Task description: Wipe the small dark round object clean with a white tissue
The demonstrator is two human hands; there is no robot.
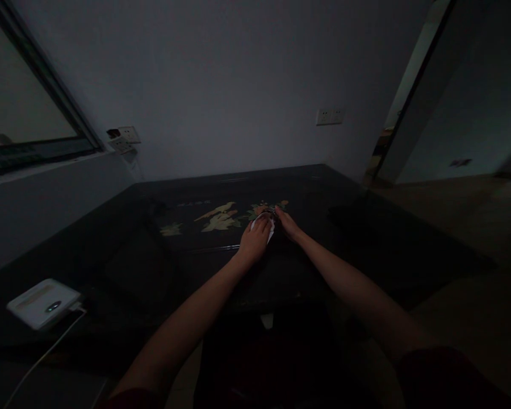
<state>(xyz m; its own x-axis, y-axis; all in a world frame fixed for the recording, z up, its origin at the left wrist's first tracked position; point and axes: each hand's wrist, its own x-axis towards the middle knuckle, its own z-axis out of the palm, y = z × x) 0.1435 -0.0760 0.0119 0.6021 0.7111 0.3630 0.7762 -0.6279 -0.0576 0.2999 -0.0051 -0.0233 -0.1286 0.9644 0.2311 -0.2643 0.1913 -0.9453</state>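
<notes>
My left hand (256, 237) lies over a white piece of paper or thin cloth (271, 232), with its fingers bent onto it. White edges stick out on both sides of the fingers. Just to the right, my right hand (286, 223) is closed, its fingertips against a small dark, partly shiny thing (271, 211) at the far edge of the white piece. Poor light and the fingers hide what that is. Both hands are over the middle of a dark table (221, 272), on its painted flowers (255, 209).
A white box-shaped device (45, 303) with a white cable (46, 352) sits on the table at the left. A painted bird (217, 211) decorates the tabletop. Behind stands a wall with a right socket (330, 117) and a left socket (128, 135). A doorway (409, 91) is at the right.
</notes>
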